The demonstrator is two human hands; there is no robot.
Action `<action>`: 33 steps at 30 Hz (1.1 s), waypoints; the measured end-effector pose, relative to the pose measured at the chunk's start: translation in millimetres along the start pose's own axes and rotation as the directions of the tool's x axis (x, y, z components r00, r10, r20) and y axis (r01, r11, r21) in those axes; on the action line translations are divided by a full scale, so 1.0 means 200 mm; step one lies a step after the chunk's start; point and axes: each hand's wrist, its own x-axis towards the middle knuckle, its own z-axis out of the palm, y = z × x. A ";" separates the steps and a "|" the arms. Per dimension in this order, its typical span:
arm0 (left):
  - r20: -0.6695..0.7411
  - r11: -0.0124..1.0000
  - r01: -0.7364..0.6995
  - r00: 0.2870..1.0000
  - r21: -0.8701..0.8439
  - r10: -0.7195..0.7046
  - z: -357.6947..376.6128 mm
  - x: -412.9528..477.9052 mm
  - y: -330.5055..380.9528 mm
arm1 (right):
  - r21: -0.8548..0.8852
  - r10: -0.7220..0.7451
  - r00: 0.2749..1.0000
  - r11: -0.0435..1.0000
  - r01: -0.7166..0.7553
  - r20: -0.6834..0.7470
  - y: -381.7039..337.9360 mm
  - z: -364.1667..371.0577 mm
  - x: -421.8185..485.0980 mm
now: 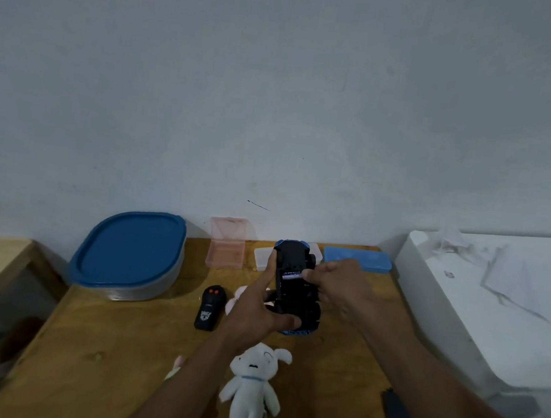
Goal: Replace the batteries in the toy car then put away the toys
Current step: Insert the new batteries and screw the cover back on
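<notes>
The blue toy car (295, 262) is held upside down above the wooden table (120, 354), its black underside facing me. My left hand (260, 309) grips it from the left and below, thumb along its side. My right hand (337, 288) holds its right side, with fingertips at the open battery bay, where a battery (290, 274) shows. A black remote control (209, 307) lies to the left. In front lies a white plush dog (253, 387). A pink plush is mostly hidden behind my left hand.
A large container with a blue lid (130, 254) stands at the back left. An open pink box (226, 244), a small clear box (262, 257) and a blue case (357, 259) line the back edge. A white surface (489, 305) adjoins the table's right side.
</notes>
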 end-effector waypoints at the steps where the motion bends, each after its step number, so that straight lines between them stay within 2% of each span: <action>1: 0.002 1.000 0.001 1.000 0.015 -0.001 -0.02 -0.01 0.00 | -0.017 0.009 1.000 1.000 -0.009 -0.007 -0.01 0.02 -0.01; 5: 0.018 0.999 -0.003 1.000 0.035 0.003 -0.10 -0.05 -0.02 | 0.030 0.088 0.996 0.996 -0.088 -0.013 -0.04 0.07 -0.04; 8: 0.038 0.996 -0.028 0.999 0.080 0.025 -0.14 -0.08 -0.05 | 0.145 0.195 0.980 0.970 -0.197 0.029 -0.03 0.12 -0.08; 11: 0.065 0.994 -0.046 0.997 0.101 0.039 -0.18 -0.11 -0.07 | 0.177 0.264 0.962 0.946 -0.273 0.070 -0.03 0.15 -0.13; 16: 0.100 0.996 -0.024 0.995 0.090 0.014 -0.24 -0.17 -0.06 | 0.240 0.255 0.964 0.934 -0.265 0.074 -0.02 0.18 -0.21; 19: 0.141 0.998 -0.007 0.990 0.069 -0.003 -0.28 -0.20 -0.05 | 0.274 0.262 0.957 0.918 -0.288 0.128 -0.02 0.16 -0.25; 24: 0.156 0.995 -0.018 0.988 0.096 0.003 -0.28 -0.22 -0.03 | 0.239 0.291 0.945 0.917 -0.320 0.152 -0.03 0.16 -0.25; 28: 0.134 0.996 -0.013 0.991 0.093 0.000 -0.27 -0.22 -0.01 | 0.224 0.257 0.962 0.936 -0.271 0.089 -0.01 0.19 -0.23; 30: 0.132 0.997 -0.003 0.991 0.082 -0.008 -0.27 -0.22 -0.01 | 0.230 0.240 0.963 0.937 -0.262 0.119 0.00 0.22 -0.22; 32: 0.132 0.996 -0.003 0.991 0.091 -0.009 -0.25 -0.22 -0.01 | 0.164 0.202 0.962 0.959 -0.232 0.183 0.00 0.26 -0.22; 33: 0.131 0.995 -0.003 0.991 0.095 -0.009 -0.25 -0.22 -0.01 | 0.104 0.171 0.970 0.976 -0.191 0.171 0.01 0.28 -0.20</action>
